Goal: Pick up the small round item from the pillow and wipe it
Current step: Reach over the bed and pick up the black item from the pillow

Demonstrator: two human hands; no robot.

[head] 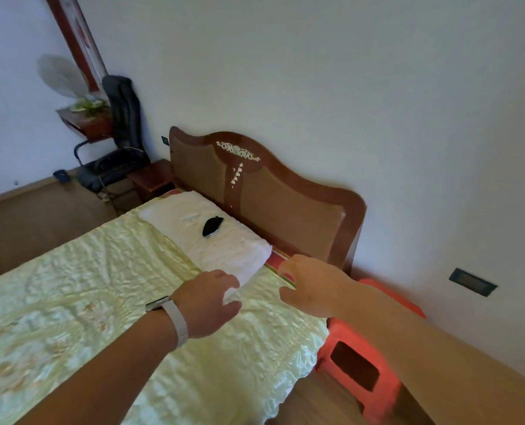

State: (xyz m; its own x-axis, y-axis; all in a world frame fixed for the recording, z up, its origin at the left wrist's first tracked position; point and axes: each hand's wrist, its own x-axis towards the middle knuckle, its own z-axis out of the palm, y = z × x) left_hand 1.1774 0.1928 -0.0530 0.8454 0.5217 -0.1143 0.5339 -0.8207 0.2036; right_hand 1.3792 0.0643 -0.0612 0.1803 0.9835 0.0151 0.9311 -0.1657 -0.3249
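While both my hands hang over the near end of the bed, the reach has barely begun and nothing is picked up yet. The small dark item [212, 226] lies on top of the white pillow [224, 250], toward the wooden headboard [285, 197] and well beyond my fingertips. My left hand [210, 303], with a pale band at the wrist, hovers at the pillow's near corner, fingers [229, 282] spread wide and empty. My right hand [311, 285] is beside it over the bed's edge, above the red stool [359, 360], fingers loosely apart, holding nothing. I see no wiping cloth. Next I judge I must lean forward, reach one hand across the pillow and pinch the item gently off the soft cover.
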